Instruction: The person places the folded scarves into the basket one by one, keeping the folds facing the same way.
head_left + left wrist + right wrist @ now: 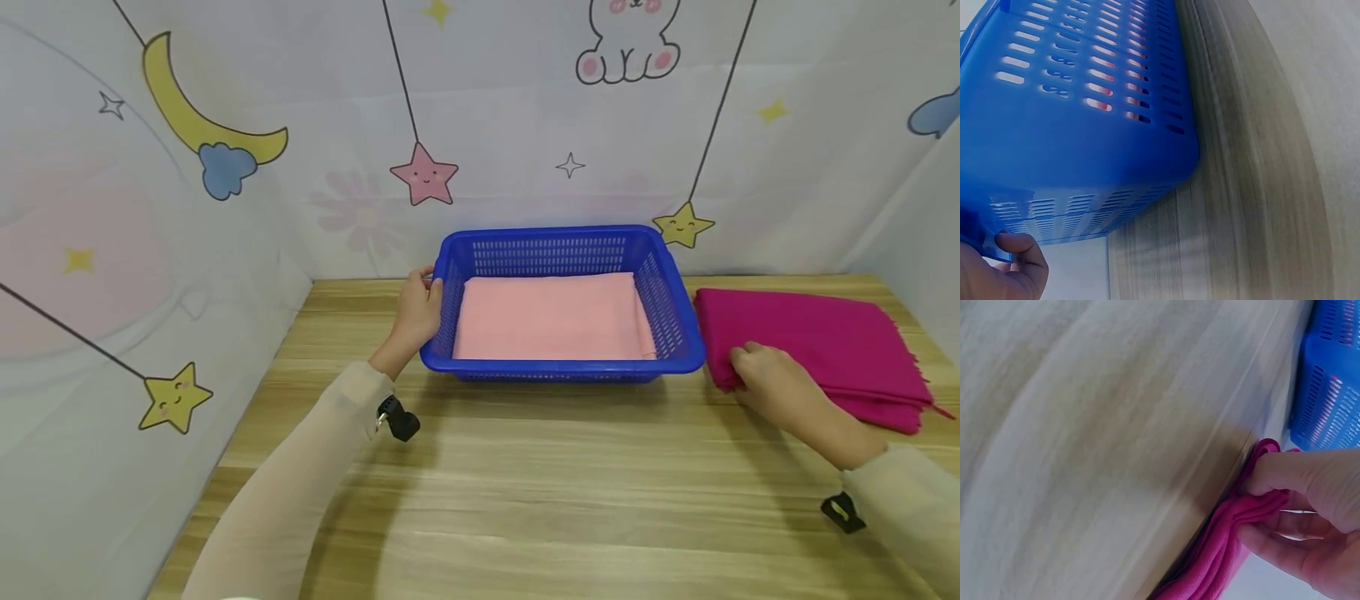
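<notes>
A blue plastic basket (562, 367) with slotted walls stands on the wooden table, and a folded light pink cloth (547, 321) lies flat inside it. At the basket's left end my left hand (417, 312) grips the rim; the left wrist view shows the thumb curled at the rim's edge. To the right of the basket lies a folded magenta scarf (817, 329) with a fringed right edge. My right hand (772, 383) pinches its near left corner. Several folded layers of the scarf (1229, 544) sit between thumb and fingers in the right wrist view.
The wooden table (525, 483) extends in front of the basket. Behind it hangs a white patterned cloth backdrop (510, 100), close to the basket's far side. Another backdrop panel (82, 325) borders the table on the left.
</notes>
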Motion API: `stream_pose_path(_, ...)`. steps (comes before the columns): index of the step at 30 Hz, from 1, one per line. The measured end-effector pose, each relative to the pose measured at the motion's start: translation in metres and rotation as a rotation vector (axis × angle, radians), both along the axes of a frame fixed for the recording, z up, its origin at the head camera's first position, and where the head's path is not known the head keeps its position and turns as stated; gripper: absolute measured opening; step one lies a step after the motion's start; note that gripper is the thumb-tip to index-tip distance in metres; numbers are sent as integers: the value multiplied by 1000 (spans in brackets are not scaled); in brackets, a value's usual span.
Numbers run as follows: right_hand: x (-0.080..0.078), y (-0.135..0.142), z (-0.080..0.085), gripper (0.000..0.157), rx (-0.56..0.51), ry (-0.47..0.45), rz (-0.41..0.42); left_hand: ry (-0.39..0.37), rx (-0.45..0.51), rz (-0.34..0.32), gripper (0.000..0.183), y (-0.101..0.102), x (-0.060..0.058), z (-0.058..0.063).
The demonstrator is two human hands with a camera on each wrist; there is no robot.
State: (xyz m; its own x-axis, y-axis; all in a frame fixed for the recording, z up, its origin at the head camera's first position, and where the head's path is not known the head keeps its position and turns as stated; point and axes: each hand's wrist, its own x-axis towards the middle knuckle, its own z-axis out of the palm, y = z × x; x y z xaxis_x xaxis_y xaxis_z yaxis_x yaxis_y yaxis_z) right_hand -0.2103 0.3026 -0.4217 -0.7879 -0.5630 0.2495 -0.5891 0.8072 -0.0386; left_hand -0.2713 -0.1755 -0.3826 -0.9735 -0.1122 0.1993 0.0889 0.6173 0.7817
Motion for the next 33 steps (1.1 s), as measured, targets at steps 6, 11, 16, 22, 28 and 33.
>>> stream_pose_path(6,1,1,0,41,30,15,11,-10,-7,-1,40,1,-1,-1)
stream_pose_path(11,2,1,0,42,42,15,10,4,-7,-5,41,0,-4,-3)
stream_pose_path(16,1,4,-3,43,21,40,30,3,-1,-6,41,1,-3,-3)
stream_pose_path(22,2,5,-6,44,-16,78,57,5,10,-4,40,1,-2,-3)
stream_pose_path(28,4,3,-3,42,-8,42,43,-8,11,-2,41,0,1,-3)
stream_pose_path(33,4,1,-1,42,-4,33,39,-4,7,10,41,0,2,-1)
